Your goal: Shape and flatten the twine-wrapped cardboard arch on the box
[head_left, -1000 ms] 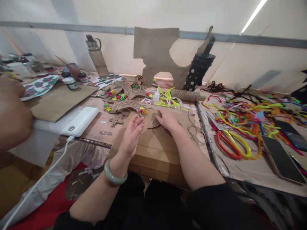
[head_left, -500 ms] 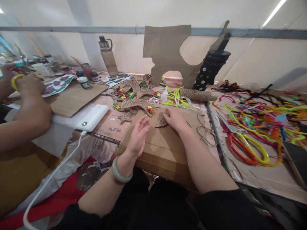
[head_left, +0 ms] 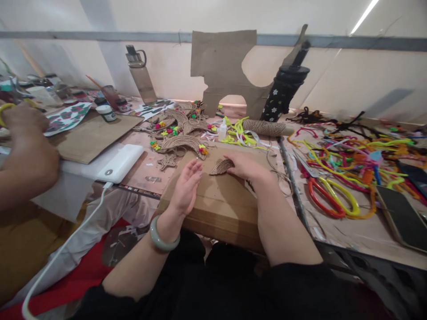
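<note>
1. Right hand (head_left: 247,168), mid-frame, pins a twine-wrapped leaf shape (head_left: 221,167) with its fingertips against the cardboard board (head_left: 216,204).
2. Left hand (head_left: 185,189), grip open and empty, rests just left of it.

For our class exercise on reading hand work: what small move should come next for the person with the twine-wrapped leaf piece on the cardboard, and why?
Probably bring the open left hand across to steady the free tip of the small brown twine-wrapped leaf-shaped piece. The right hand presses only its right end onto the flat brown cardboard board, while the left hand stands apart on its edge, holding nothing.
</note>
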The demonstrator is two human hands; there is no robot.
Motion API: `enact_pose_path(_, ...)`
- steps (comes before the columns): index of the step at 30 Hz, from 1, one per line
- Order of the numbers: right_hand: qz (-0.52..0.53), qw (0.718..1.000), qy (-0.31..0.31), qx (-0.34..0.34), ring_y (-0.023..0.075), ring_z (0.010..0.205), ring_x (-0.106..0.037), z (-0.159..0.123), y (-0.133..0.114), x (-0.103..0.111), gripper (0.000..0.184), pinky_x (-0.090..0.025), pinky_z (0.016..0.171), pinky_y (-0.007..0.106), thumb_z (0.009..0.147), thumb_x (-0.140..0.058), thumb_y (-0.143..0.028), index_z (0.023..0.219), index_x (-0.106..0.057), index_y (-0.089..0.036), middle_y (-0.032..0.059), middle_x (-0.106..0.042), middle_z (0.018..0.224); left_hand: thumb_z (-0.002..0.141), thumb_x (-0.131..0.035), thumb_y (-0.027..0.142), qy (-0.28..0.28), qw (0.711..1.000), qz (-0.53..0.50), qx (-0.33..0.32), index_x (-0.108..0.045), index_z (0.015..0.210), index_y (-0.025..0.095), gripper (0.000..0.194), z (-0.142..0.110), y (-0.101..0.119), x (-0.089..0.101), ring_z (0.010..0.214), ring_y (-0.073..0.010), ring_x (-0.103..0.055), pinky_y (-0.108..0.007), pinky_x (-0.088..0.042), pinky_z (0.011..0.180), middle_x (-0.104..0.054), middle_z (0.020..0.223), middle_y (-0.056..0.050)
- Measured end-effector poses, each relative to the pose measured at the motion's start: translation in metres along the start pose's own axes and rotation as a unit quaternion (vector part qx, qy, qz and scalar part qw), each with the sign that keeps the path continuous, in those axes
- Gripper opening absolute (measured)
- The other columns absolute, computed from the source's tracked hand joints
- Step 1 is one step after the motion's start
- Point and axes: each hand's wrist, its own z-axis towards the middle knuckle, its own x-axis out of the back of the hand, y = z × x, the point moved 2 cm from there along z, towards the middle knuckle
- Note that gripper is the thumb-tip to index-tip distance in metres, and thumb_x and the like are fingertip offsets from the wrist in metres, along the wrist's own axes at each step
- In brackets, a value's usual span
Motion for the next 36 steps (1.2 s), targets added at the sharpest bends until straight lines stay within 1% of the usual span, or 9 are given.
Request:
enact_pose_path(5,-0.010,0.999,0.029,-0.010,0.0313,0.113,-0.059,0.002,-0.003,-0.001,0.041,-0.045,0.095,0.041,0.076,-0.065,-0.015,0.116,-0.063,-0.013,0.0171,-0.064,0.121,0.081,-0.054,0.031,0.002,1.000,-0.010,0.003,-0.045,0.125,0.022,0.046,0.001,-0.001,0.000,0.134,-0.0206,-0.041,-0.036,-0.035,0.109,-0.047,0.143,-0.012)
enact_pose_path(11,0.014,0.997,0.074,0.031,0.0236,0.117,-0.056,-0.003,-0.014,0.009,0.052,-0.042,0.100,0.037,0.079,-0.066,-0.021,0.129,-0.054,-0.017,0.0112,-0.060,0.129,0.080,-0.056,0.026,0.022,0.998,-0.056,0.012,-0.046,0.121,0.025,0.042,0.003,-0.001,0.000,0.129,-0.0185,-0.046,-0.034,-0.039,0.105,-0.048,0.140,-0.009)
enact_pose_path(15,0.066,0.985,0.103,0.126,0.0209,0.119,-0.053,-0.005,-0.030,0.008,0.053,-0.041,0.102,0.036,0.077,-0.068,-0.021,0.128,-0.054,-0.018,0.0096,-0.059,0.127,0.080,-0.059,0.031,0.027,0.994,-0.099,0.040,-0.048,0.119,0.024,0.041,0.005,0.002,-0.002,0.100,-0.0178,-0.065,-0.035,-0.050,0.088,-0.063,0.120,-0.008)
enact_pose_path(17,0.091,0.975,0.105,0.174,0.0216,0.119,-0.053,-0.006,-0.039,0.007,0.052,-0.041,0.102,0.038,0.077,-0.067,-0.019,0.128,-0.054,-0.017,0.0107,-0.060,0.126,0.076,-0.065,0.031,0.017,0.992,-0.114,0.056,-0.054,0.112,0.021,0.039,0.006,0.004,-0.004,0.084,-0.0178,-0.069,-0.033,-0.053,0.078,-0.069,0.103,-0.007)
enact_pose_path(19,0.113,0.970,0.100,0.193,0.0214,0.122,-0.051,-0.007,-0.044,0.006,0.053,-0.039,0.104,0.038,0.078,-0.066,-0.021,0.129,-0.053,-0.018,0.0106,-0.058,0.129,0.071,-0.071,0.027,0.015,0.990,-0.128,0.061,-0.060,0.103,0.018,0.035,0.005,0.005,-0.005,0.077,-0.0176,-0.069,-0.032,-0.053,0.074,-0.071,0.094,-0.006)
enact_pose_path(22,0.170,0.968,0.116,0.146,0.0213,0.122,-0.051,-0.009,-0.042,0.011,0.055,-0.041,0.102,0.038,0.081,-0.064,-0.026,0.134,-0.048,-0.023,0.0083,-0.054,0.135,0.068,-0.074,0.025,0.031,0.986,-0.153,0.055,-0.061,0.095,0.018,0.031,0.005,0.007,-0.005,0.077,-0.0173,-0.070,-0.032,-0.052,0.076,-0.072,0.089,-0.004)
enact_pose_path(26,0.228,0.965,0.118,0.057,0.0191,0.102,-0.061,-0.009,-0.034,0.016,0.032,-0.048,0.090,0.033,0.089,-0.049,-0.023,0.120,-0.060,-0.021,0.0062,-0.066,0.117,0.068,-0.073,0.024,0.058,0.981,-0.182,0.039,-0.060,0.091,0.019,0.028,0.006,0.007,-0.003,0.077,-0.0167,-0.071,-0.031,-0.052,0.076,-0.072,0.086,-0.002)
enact_pose_path(29,0.235,0.964,0.117,0.047,0.0181,0.093,-0.063,-0.007,-0.032,0.015,0.025,-0.048,0.087,0.031,0.088,-0.047,-0.017,0.104,-0.066,-0.017,0.0053,-0.070,0.103,0.066,-0.075,0.025,0.069,0.978,-0.194,0.028,-0.060,0.089,0.018,0.028,0.005,0.007,-0.004,0.074,-0.0161,-0.071,-0.029,-0.052,0.072,-0.072,0.083,-0.002)
enact_pose_path(36,0.295,0.940,0.155,0.073,0.0173,0.083,-0.063,-0.002,-0.029,0.009,0.023,-0.049,0.079,0.030,0.085,-0.048,-0.018,0.098,-0.067,-0.017,0.0039,-0.071,0.093,0.057,-0.082,0.018,0.125,0.975,-0.180,-0.022,-0.060,0.090,0.018,0.040,0.000,0.008,-0.008,0.067,-0.0129,-0.068,-0.030,-0.053,0.074,-0.070,0.079,0.001)
